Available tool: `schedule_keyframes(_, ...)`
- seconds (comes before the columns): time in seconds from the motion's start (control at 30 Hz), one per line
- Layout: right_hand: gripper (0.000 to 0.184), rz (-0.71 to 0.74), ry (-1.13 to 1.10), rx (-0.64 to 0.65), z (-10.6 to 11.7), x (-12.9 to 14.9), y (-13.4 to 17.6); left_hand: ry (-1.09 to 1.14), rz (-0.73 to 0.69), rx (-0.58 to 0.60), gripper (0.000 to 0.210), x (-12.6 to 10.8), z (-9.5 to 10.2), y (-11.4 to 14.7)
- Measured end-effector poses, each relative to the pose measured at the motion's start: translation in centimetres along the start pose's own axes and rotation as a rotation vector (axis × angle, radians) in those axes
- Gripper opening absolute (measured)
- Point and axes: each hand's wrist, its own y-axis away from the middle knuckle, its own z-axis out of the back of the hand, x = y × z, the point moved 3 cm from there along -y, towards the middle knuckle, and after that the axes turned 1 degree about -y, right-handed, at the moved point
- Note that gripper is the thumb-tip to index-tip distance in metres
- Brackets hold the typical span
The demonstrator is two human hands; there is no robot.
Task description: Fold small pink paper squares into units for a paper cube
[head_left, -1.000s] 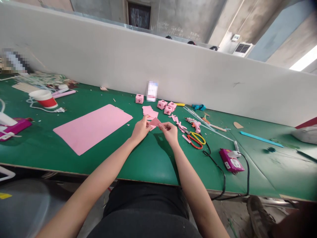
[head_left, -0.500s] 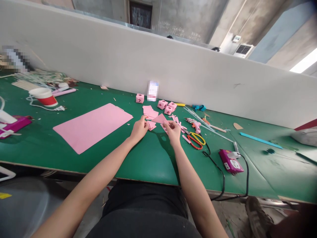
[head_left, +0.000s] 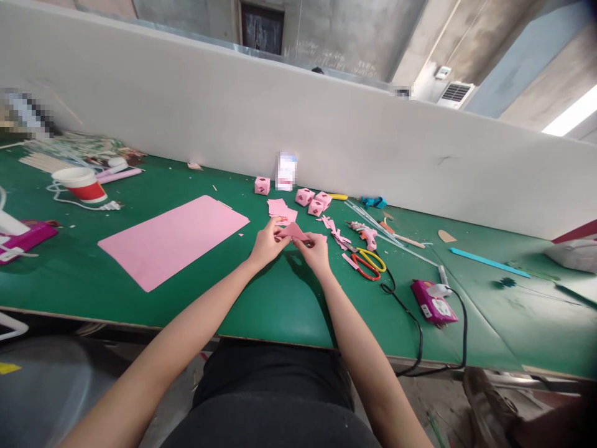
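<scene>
Both hands pinch one small piece of pink paper, which shows a raised triangular shape between the fingers. My left hand is closed on its left side, my right hand on its right. Just behind the hands lies a stack of pink paper squares. Beyond it stand several small pink paper cubes with dark cut-outs. Narrow pink scraps are scattered to the right, beside scissors with red and yellow handles.
A large pink sheet lies on the green table to the left. A red-and-white cup stands farther left. At right are a pink glue gun, a magenta power box with a black cord, and a blue strip. A white partition runs behind.
My right hand has moved left, close to my left hand. The paper was held in my right hand alone, as a flat triangle; now both hands hold it.
</scene>
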Motion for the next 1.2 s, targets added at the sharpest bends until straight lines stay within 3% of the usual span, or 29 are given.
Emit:
schedule_keyframes(0.17,0.03,0.066,0.197,-0.037,0.1,0.6,0.4,-0.116,-0.038,-0.011,0.047,-0.3,-0.1,0.1)
schedule_keyframes(0.4,0.03,0.018,0.146,-0.053,0.2,1.1,0.5,-0.189,-0.018,-0.134,0.046,0.4,1.0,-0.5)
schedule_keyframes(0.7,0.026,-0.02,0.086,-0.095,0.7,0.8,0.5,-0.258,0.011,-0.189,0.041,1.0,1.9,-0.8)
schedule_keyframes(0.83,0.03,-0.069,-0.01,-0.116,1.2,0.4,0.2,-0.09,0.073,-0.244,0.036,1.8,2.5,-1.4)
schedule_keyframes(0.9,0.033,-0.064,-0.001,-0.114,1.2,0.3,0.2,0.09,0.096,-0.205,0.035,1.8,2.0,-1.4)
schedule_keyframes(1.03,0.038,-0.034,0.043,-0.094,0.6,0.4,0.2,0.464,0.212,-0.016,0.051,1.1,0.0,-0.9)
schedule_keyframes(1.2,0.029,0.035,0.192,-0.098,0.2,0.4,0.3,0.633,0.367,-0.032,0.048,0.5,-0.3,-0.6)
